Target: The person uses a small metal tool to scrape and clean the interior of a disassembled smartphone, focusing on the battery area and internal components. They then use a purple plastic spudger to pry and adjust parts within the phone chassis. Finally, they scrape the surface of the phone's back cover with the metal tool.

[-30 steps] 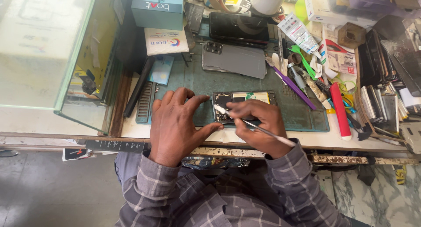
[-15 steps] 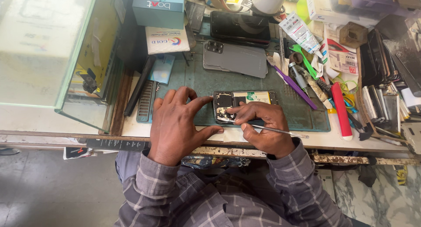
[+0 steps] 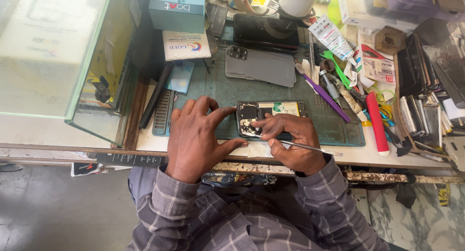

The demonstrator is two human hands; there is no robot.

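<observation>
Hands rest at the near edge of the worktop [image 3: 63,130], over a green work mat [image 3: 218,88] that covers its middle. The left hand [image 3: 196,137] lies flat and spread on the mat, fingers fanned, holding nothing; its index finger and thumb reach toward the left end of an opened phone [image 3: 271,116] lying face down with its back cover off, so the circuit board and battery show. The right hand [image 3: 293,142] sits curled over the phone's near edge, fingertips pressed to the board area at its left end, and pinches a thin metal tool [image 3: 310,148] whose shaft runs out to the right, low over the worktop's front edge. Beyond the phone, further back on the mat, lies a grey phone back cover [image 3: 261,67], and behind that a dark phone [image 3: 265,32] lying flat. A purple pry tool [image 3: 325,96] slants across the mat's right side, with a red marker-like stick [image 3: 377,125] just off the mat's right edge amid a heap of small tools and packets. At the back left corner stands a teal box [image 3: 177,8] with a white card packet [image 3: 185,45] in front of it, and a glass display case [image 3: 53,52] fills the left end. Both forearms wear grey checked sleeves [image 3: 232,217].
</observation>
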